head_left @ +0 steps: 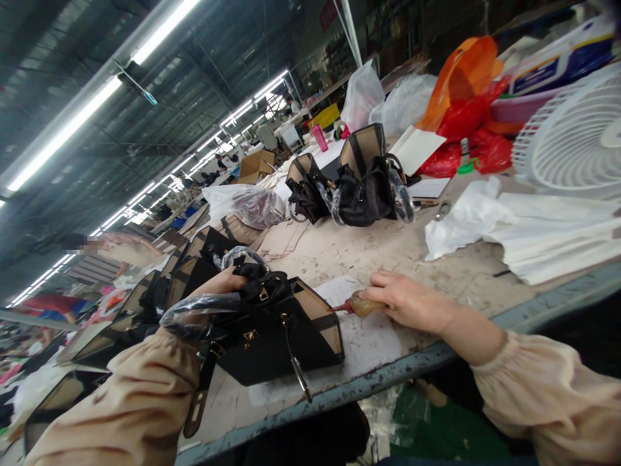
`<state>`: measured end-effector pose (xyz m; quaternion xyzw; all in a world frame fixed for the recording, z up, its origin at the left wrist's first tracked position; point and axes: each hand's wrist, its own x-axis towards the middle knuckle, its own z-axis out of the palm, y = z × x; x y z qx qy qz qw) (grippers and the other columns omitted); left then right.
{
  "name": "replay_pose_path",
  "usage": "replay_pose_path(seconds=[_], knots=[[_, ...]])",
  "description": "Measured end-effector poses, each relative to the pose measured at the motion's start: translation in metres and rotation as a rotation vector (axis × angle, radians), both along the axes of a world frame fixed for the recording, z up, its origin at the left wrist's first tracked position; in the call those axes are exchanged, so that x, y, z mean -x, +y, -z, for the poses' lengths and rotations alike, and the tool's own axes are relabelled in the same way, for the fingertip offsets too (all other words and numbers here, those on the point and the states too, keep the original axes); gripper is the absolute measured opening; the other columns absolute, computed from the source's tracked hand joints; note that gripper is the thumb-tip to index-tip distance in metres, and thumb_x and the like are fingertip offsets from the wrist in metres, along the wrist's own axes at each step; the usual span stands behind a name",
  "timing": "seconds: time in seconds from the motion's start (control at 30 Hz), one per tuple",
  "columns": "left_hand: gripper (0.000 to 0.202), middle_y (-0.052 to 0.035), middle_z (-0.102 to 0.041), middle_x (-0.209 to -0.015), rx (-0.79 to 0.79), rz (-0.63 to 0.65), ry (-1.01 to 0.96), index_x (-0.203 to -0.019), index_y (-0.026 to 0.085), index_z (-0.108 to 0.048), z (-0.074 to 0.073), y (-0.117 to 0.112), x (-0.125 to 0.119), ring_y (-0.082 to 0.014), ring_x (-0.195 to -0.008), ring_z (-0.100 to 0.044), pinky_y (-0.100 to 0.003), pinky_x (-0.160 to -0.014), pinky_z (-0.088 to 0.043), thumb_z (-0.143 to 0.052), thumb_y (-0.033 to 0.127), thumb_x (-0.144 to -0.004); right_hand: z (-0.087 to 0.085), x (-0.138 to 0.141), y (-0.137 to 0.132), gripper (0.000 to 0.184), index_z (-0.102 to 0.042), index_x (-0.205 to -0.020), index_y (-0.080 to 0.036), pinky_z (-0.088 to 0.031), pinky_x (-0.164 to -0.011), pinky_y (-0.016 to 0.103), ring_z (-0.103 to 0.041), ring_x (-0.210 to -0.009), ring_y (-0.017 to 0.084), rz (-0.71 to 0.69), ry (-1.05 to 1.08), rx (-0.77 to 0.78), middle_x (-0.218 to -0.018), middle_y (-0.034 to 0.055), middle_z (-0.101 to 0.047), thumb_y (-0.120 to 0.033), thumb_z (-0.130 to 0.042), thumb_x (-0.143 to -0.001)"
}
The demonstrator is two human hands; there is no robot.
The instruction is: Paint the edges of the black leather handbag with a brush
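A black handbag [262, 336] lies tilted on the worktable, its tan-lined open end turned to the right. My left hand [226, 282] grips its gathered upper part, with the fingertips partly hidden behind black material. Plastic wrap covers the bag's handle [201, 314], and a narrow strap with a metal end hangs down its front. In my right hand [395, 298], closed around it, is a small tool with an amber handle [365, 306] and a reddish front end. The tool's tip is at the bag's open edge; whether it touches cannot be made out.
Two more black handbags [363, 188] stand farther back. A white fan [577, 136], red plastic bags [485, 145] and white sheeting [528, 226] occupy the right side. More black bags [194, 259] line the left. The table's worn blue-grey edge [407, 362] runs in front of me.
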<state>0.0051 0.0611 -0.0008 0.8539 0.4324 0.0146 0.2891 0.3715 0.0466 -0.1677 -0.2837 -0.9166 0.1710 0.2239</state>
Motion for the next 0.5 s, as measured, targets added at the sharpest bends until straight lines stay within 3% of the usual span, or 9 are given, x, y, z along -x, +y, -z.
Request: replay_pose_path(seconds=[0.3, 0.5], knots=[[0.016, -0.0075, -0.071, -0.080, -0.010, -0.001, 0.005, -0.067, 0.021, -0.073, -0.0016, -0.0030, -0.0038, -0.0262, -0.089, -0.061, -0.035, -0.091, -0.043, -0.065, 0.032, -0.076, -0.0031, 0.0043, -0.0055, 0.031, -0.063, -0.094, -0.020, -0.034, -0.070, 0.028, -0.049, -0.084, 0.019, 0.006, -0.025, 0.066, -0.084, 0.0018, -0.047, 0.001, -0.047, -0.078], [0.012, -0.0067, -0.071, -0.079, 0.009, -0.028, 0.006, -0.069, 0.020, -0.075, -0.0025, -0.0032, -0.0043, -0.0257, -0.089, -0.061, -0.034, -0.086, -0.045, -0.066, 0.027, -0.073, -0.0060, 0.0039, -0.0053, 0.033, -0.064, -0.102, -0.020, -0.035, -0.073, 0.030, -0.049, -0.086, 0.020, 0.041, -0.033, 0.059, -0.087, 0.0027, -0.047, -0.001, -0.051, -0.078]])
